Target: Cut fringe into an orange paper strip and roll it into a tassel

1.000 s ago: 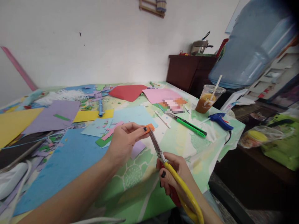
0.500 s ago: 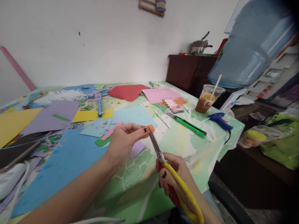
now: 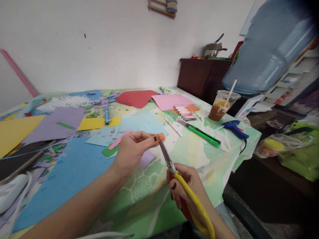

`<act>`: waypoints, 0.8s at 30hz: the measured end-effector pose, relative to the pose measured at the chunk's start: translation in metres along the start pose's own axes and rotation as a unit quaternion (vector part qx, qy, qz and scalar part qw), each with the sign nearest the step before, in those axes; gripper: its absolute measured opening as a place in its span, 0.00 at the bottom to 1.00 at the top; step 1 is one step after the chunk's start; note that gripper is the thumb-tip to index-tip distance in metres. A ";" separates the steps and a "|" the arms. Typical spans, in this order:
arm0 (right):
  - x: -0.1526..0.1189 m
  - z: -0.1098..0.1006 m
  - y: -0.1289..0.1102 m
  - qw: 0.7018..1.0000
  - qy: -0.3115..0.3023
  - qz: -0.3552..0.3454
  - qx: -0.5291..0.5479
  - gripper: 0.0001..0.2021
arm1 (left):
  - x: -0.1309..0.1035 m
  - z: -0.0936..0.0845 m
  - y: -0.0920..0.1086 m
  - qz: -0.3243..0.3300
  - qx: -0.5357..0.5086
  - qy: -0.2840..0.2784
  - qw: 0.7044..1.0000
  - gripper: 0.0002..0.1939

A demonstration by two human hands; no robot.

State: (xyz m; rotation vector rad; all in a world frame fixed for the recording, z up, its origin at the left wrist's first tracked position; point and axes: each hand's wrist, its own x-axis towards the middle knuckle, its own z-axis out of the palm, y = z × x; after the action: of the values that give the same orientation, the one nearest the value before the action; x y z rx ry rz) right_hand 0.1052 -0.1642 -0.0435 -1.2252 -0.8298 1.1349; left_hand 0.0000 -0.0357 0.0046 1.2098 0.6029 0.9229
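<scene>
Orange scrap point(image 3: 162, 136), one, and scissors point(image 3: 170, 165), one pair, occupy two hands point(image 3: 131, 151) point(image 3: 191, 175).

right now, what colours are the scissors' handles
One yellow handle and one red handle, seen in the head view.

Wall point(image 3: 112, 49): white; twelve o'clock.
Rack point(image 3: 161, 12): wooden, hung high; twelve o'clock.
Cabinet point(image 3: 193, 74): dark reddish brown; one o'clock.
Shelves point(image 3: 296, 68): white, blurred; between two and three o'clock.
Floor point(image 3: 272, 221): speckled grey; four o'clock.
Surface point(image 3: 139, 189): cloth-covered, green-patterned; six o'clock.
Light: soft, diffuse.
</scene>
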 end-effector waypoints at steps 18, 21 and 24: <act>0.002 -0.002 0.006 1.000 -0.001 0.005 0.000 0.18 | 0.000 0.001 0.002 0.001 -0.005 0.007 1.000 0.07; 0.000 -0.002 0.006 1.000 -0.007 -0.008 0.002 0.21 | 0.000 0.001 0.002 0.003 -0.003 0.002 1.000 0.07; -0.001 -0.002 0.003 1.000 -0.022 -0.015 -0.002 0.27 | 0.000 0.000 0.001 0.003 0.006 0.001 1.000 0.06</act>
State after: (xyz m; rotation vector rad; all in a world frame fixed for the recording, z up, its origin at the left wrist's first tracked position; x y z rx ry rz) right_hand 0.1064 -0.1660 -0.0473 -1.1916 -0.8820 1.1408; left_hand 0.0000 -0.0355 0.0056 1.2224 0.6065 0.9268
